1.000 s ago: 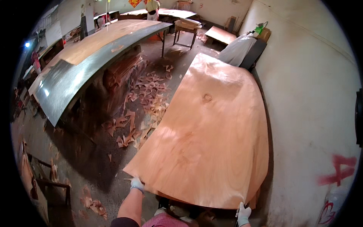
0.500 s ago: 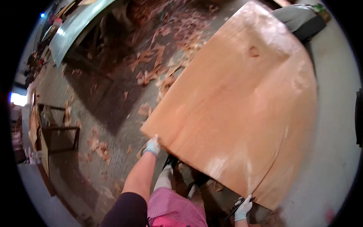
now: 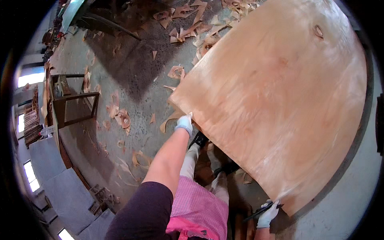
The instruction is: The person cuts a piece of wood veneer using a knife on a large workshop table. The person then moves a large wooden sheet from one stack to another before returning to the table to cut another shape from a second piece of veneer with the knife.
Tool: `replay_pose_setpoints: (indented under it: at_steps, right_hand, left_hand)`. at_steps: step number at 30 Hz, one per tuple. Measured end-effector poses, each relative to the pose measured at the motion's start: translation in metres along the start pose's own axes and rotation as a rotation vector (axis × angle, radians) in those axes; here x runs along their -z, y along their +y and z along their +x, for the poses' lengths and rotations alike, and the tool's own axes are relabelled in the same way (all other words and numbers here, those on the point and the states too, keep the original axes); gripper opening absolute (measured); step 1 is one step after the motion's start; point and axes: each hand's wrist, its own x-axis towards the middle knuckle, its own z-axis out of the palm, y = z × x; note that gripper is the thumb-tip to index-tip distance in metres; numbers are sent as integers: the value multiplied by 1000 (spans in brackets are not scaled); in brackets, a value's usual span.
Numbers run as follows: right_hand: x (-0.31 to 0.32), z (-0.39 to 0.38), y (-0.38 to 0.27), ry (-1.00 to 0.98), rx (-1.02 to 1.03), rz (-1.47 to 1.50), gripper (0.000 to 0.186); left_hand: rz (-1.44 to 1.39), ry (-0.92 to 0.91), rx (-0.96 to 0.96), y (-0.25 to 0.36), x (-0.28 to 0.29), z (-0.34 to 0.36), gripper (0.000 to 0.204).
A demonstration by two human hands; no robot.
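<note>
Pale reddish-brown wood is filling the right half of the view as one broad thin sheet (image 3: 272,96), its far end running out past the top rim, so the far corners are staying out of sight. Whatever is supporting it is hiding beneath. The gloved left hand (image 3: 184,122) is pinching the near edge close to the left corner, thumb and fingers drawing together, though the sheet is covering any fingertips underneath. The gloved right hand (image 3: 268,216) is curling tightly around a slender dark tool (image 3: 255,215) by the near right corner; its fingertips are meeting the near edge, but whether they are also gripping the wood I cannot tell. The sheet's near side is partly covering a black shoe (image 3: 199,139). Compared with a second ago, the camera is looking further down and left: the sheet is sitting higher and further right in view, the metal-topped table (image 3: 72,15) is showing only a corner, and the wooden frame (image 3: 76,98) is standing more fully in sight. Both hands are keeping their places along the near edge.
</note>
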Motion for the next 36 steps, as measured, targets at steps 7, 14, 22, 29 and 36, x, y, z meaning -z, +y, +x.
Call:
replay_pose_setpoints:
  at_steps: [7, 14, 22, 29, 36]
  right_hand:
    - [26, 16, 39, 41, -107, 8, 32]
    - [18, 18, 47, 0, -122, -29, 41]
    - [27, 28, 58, 16, 98, -47, 52]
    - [34, 50, 102, 147, 93, -32, 51]
    - [31, 55, 132, 177, 85, 142, 54]
  left_hand:
    - [214, -3, -38, 25, -4, -19, 43]
    - [-226, 78, 151, 2, 16, -3, 23]
    - [100, 266, -101, 23, 3, -51, 54]
    - [1084, -385, -1302, 12, -114, -223, 53]
    - [1754, -629, -985, -15, -193, -254, 72]
